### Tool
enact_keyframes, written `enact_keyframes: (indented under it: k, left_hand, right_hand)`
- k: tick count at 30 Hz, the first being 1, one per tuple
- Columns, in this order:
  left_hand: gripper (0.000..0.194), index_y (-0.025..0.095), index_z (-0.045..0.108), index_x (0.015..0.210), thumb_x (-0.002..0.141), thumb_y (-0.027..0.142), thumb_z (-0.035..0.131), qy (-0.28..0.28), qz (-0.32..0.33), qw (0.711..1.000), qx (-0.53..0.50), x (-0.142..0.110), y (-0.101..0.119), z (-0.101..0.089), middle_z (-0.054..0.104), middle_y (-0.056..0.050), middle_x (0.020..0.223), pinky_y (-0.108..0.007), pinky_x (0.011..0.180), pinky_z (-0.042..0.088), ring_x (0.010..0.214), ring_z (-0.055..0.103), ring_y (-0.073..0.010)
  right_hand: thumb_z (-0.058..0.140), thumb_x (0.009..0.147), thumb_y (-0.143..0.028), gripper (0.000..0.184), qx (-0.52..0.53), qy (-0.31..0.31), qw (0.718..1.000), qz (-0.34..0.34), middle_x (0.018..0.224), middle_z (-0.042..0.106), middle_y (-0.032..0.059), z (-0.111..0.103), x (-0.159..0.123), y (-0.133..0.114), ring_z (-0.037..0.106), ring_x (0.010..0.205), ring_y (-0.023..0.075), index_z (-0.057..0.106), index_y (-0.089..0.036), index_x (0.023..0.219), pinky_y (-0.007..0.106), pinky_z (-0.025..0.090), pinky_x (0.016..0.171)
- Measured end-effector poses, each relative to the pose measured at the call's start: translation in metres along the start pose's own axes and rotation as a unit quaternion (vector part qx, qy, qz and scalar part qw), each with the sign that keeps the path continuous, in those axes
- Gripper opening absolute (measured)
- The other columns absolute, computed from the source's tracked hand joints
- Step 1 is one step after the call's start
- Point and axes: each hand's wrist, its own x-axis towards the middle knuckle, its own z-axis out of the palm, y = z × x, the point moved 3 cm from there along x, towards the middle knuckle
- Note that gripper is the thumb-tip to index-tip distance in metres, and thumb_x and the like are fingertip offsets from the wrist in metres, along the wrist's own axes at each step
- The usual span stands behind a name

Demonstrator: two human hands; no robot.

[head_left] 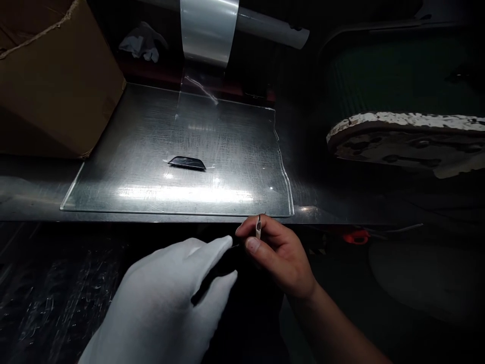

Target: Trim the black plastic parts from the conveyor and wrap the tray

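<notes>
My left hand (170,293) wears a white glove, its fingers and thumb curved around a dark gap. Something black seems to be in that grip, but it merges with the dark background. Close beside it, my bare right hand (284,258) pinches a small, thin, pale piece (258,227) with a dark middle, held upright between thumb and fingers. Its exact kind is unclear. Beyond both hands, a small black trapezoid-shaped piece (187,163) lies on a clear glass sheet (242,136), with thin clear film sticking out at its ends.
A cardboard box (56,86) stands at the left. Behind the glass, a wide roll of clear film (209,30) hangs on a pale tube (276,29), near crumpled white paper (142,43). A green surface with a ragged white edge (409,120) is at right. Clear plastic (56,298) lies lower left.
</notes>
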Motion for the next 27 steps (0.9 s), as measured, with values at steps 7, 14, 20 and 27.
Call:
enact_keyframes:
  k: [7,14,20,27]
  left_hand:
    - [0.021,0.034,0.075,0.109,0.096,0.042,0.06,-0.015,-0.025,0.999,-0.021,0.001,-0.003,0.003,0.077,0.003,0.077,-0.022,0.047,0.057,0.06,0.073,-0.0169]
    - [0.035,0.045,0.076,0.123,0.09,0.056,0.071,0.02,-0.166,0.969,-0.18,0.001,-0.02,-0.003,0.082,0.005,0.115,-0.03,0.081,0.066,0.103,0.079,-0.025]
    - [0.032,0.035,0.077,0.122,0.094,0.048,0.066,0.012,-0.078,0.993,-0.088,-0.001,-0.011,0.001,0.082,-0.001,0.103,-0.036,0.078,0.065,0.09,0.078,-0.026]
    - [0.014,0.029,0.071,0.089,0.096,0.033,0.059,0.025,-0.005,0.999,0.03,0.003,0.002,0.001,0.067,0.004,0.064,-0.028,0.048,0.046,0.052,0.062,-0.0164]
  right_hand:
    - [0.07,0.1,-0.037,0.014,0.014,-0.003,1.0,-0.004,0.072,0.05,-0.0051,0.002,0.001,0.0,0.041,0.06,0.0083,0.071,-0.024,0.104,0.022,0.034,0.055]
    - [0.056,0.106,-0.047,0.03,0.04,-0.017,0.999,0.019,0.075,0.052,-0.0022,-0.004,0.0,0.008,0.044,0.06,0.0106,0.07,-0.021,0.115,0.024,0.036,0.055]
    - [0.066,0.102,-0.039,0.017,-0.086,0.025,0.996,-0.012,0.082,0.054,-0.0036,0.002,0.004,-0.019,0.049,0.069,0.0112,0.066,-0.028,0.114,0.024,0.042,0.064]
    - [0.068,0.098,-0.031,0.019,-0.194,0.017,0.98,-0.048,0.083,0.055,-0.0051,0.015,0.008,-0.041,0.051,0.065,0.0104,0.063,-0.031,0.116,0.024,0.046,0.062]
